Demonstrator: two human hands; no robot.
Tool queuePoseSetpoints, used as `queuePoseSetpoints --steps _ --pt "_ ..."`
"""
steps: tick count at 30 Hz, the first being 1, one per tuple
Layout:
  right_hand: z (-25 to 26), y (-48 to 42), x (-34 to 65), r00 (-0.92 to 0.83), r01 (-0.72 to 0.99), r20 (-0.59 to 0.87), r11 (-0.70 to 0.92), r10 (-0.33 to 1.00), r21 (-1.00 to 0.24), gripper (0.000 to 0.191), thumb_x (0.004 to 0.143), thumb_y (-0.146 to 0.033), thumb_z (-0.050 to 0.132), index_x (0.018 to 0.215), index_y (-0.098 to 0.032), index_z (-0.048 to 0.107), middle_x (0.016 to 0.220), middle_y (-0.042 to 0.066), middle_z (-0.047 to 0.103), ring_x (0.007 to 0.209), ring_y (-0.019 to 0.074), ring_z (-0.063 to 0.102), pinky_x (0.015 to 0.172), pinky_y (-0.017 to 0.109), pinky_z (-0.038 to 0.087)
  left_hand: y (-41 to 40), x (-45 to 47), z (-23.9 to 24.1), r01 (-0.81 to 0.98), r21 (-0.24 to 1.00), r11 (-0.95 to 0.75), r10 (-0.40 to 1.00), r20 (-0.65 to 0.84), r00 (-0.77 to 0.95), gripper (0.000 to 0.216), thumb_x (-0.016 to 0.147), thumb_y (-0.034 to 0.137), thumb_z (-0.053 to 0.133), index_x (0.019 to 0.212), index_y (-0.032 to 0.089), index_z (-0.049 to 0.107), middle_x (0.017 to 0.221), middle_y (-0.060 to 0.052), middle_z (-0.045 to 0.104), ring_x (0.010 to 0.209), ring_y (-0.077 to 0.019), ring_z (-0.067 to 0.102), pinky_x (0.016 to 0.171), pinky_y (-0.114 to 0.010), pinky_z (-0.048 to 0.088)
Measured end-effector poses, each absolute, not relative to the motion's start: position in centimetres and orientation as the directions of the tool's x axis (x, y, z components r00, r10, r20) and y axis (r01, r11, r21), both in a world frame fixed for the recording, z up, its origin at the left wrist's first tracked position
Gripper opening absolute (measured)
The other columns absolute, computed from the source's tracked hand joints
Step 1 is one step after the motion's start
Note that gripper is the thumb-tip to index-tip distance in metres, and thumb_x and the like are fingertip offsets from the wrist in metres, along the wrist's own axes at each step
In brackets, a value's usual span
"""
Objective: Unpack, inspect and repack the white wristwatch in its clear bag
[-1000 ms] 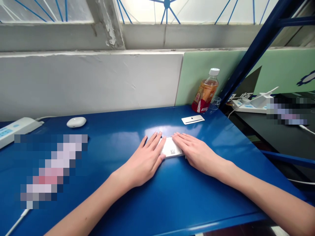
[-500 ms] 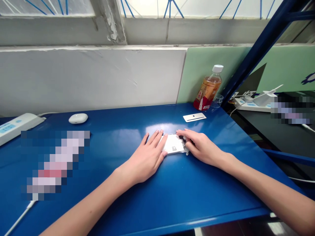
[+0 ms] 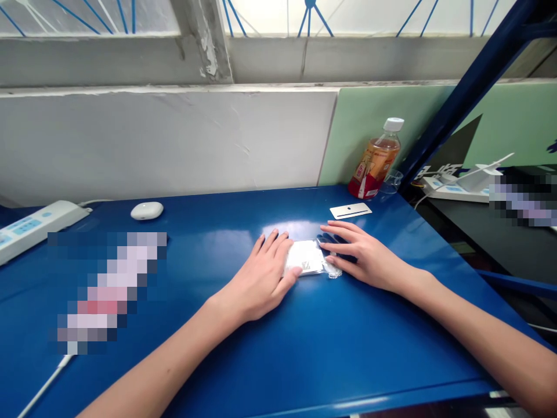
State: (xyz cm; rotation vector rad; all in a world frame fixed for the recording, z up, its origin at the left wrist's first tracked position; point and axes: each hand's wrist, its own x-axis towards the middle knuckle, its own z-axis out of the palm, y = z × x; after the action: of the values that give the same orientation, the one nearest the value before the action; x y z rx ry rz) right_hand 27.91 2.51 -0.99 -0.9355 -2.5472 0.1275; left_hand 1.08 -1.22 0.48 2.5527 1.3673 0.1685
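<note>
A small white packet in clear plastic wrap (image 3: 306,255) lies flat on the blue desk (image 3: 278,360). Its left end is under the fingers of my left hand (image 3: 267,278), which rests palm down with the fingers stretched out. At the packet's right end, the clear wrap bunches up on the desk. My right hand (image 3: 359,252) is beside that end, its fingers spread over the loose wrap; I cannot tell whether the fingertips touch it. Behind the right hand lies a flat white card (image 3: 350,211) with a dark dot and line.
A drink bottle with a white cap (image 3: 378,159) leans in the back right corner, by a blue frame post (image 3: 461,87). On the left are a white earbud case (image 3: 147,211), a white power strip (image 3: 43,225) and a pixelated device with a white cable (image 3: 47,383).
The fingers of my right hand have opened from a pinch at the packet's right end and spread apart. My left hand stays on the packet. The whole view has shifted slightly.
</note>
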Motion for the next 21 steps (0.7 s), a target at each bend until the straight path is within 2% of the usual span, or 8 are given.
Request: queuePoseSetpoints --steps 2,4,11,17,21 --pt "-0.83 2.54 27.92 -0.69 0.591 0.345 0.771 0.636 -0.239 0.029 0.096 -0.032 0.056 0.116 -0.02 0.073 0.136 0.012 0.061 0.136 0.0317 0.046 0.107 0.051 0.048 -1.1 1.08 0.26 0.805 0.264 -0.532 0.834 -0.001 0.552 0.071 0.101 0.058 0.03 0.152 0.009 0.028 0.162 -0.02 0.02 0.151 -0.0327 0.011 0.121 -0.053 0.016" --pt "-0.6 2.53 27.94 -0.701 0.579 0.33 0.774 0.633 -0.254 0.028 0.096 -0.033 0.057 0.116 -0.021 0.073 0.137 0.011 0.061 0.137 0.0318 0.045 0.108 0.051 0.047 -0.99 1.1 0.05 0.803 0.258 -0.537 0.833 0.013 0.553 0.079 0.098 0.063 0.033 0.154 0.008 0.024 0.162 -0.021 0.017 0.151 -0.0338 0.01 0.121 -0.054 0.017" --pt "-0.31 2.23 27.73 -0.726 0.525 0.297 0.78 0.619 -0.341 0.033 0.092 -0.032 0.062 0.123 -0.021 0.069 0.144 0.012 0.054 0.139 0.0332 0.042 0.108 0.055 0.044 -1.0 1.48 0.07 0.811 0.236 -0.535 0.84 0.046 0.541 0.069 0.099 0.056 0.041 0.147 0.007 0.037 0.158 -0.024 0.03 0.149 -0.0364 0.021 0.119 -0.056 0.022" --pt "-0.99 2.34 27.34 -0.679 0.492 0.372 0.769 0.633 -0.409 0.025 0.09 -0.032 0.066 0.112 -0.021 0.073 0.139 0.013 0.059 0.136 0.0325 0.046 0.107 0.054 0.046 -1.16 1.61 0.18 0.81 0.243 -0.534 0.84 0.046 0.54 0.065 0.099 0.054 0.043 0.144 0.007 0.04 0.155 -0.024 0.036 0.148 -0.0365 0.024 0.119 -0.055 0.022" --pt "-0.41 2.5 27.55 -0.696 0.477 0.377 0.786 0.611 -0.393 0.021 0.09 -0.029 0.067 0.108 -0.021 0.074 0.136 0.011 0.061 0.136 0.0313 0.046 0.108 0.052 0.045 -1.06 1.4 0.18 0.791 0.255 -0.556 0.83 0.11 0.548 0.064 0.098 0.053 0.045 0.144 0.009 0.04 0.156 -0.024 0.035 0.148 -0.0363 0.025 0.118 -0.056 0.024"
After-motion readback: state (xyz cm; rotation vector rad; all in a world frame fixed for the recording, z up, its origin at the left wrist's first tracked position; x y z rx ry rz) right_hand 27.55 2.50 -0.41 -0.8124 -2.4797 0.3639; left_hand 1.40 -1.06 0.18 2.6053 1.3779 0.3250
